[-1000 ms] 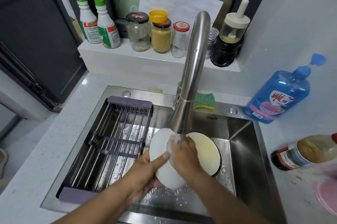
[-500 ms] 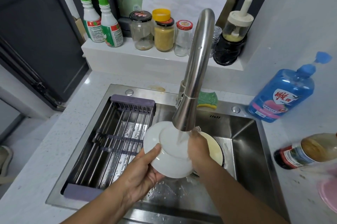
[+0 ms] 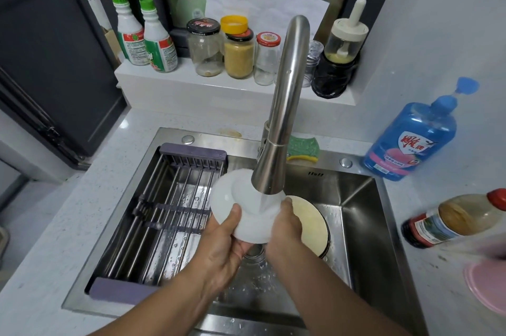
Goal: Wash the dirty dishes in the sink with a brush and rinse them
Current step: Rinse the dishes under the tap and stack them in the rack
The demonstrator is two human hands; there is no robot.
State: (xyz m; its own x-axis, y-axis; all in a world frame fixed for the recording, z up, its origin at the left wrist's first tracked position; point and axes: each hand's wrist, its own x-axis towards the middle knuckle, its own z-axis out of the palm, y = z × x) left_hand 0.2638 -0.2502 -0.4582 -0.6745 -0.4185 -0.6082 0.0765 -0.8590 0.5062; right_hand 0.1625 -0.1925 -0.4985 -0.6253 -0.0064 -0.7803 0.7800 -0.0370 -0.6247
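while water [image 3: 263,203] runs from the faucet [image 3: 284,94] spout, a white plate [image 3: 227,198] sits right under it over the middle of the sink [image 3: 364,226], tilted, w/ the stream hitting its face toward the 3 o'clock side. l hand [image 3: 224,242] grips the plate at its 7 o'clock rim: thumb laid over the front, fingers curled behind, out of sight. r hand [image 3: 284,229] holds the 4 o'clock rim, thumb tip on the edge, other fingers hidden behind the plate. both forearms come in from 6 o'clock of the view.

in the basin at 3 o'clock of the held plate, partly behind the r hand, lies a cream plate [image 3: 312,226] w/ a dark edge. the drain [image 3: 253,252] shows just below the white plate, at its 6 o'clock. a purple-ended wire rack [image 3: 164,204] spans the sink's 9 o'clock half, wet w/ drops. a green/yellow sponge [image 3: 304,148] rests on the sink's 12 o'clock ledge, just beside the faucet base.

on the counter at 2 o'clock stands a blue soap bottle [image 3: 410,138]. at 3 o'clock there's a brown sauce bottle [image 3: 460,218], blurred; can't tell if it's upright or lying. a pink rim [image 3: 490,286] shows at 4 o'clock, cut off by the frame edge. on the sill at 12 o'clock: two cleaner bottles [image 3: 158,42] at the 9 o'clock end, then a row of jars [image 3: 238,53].
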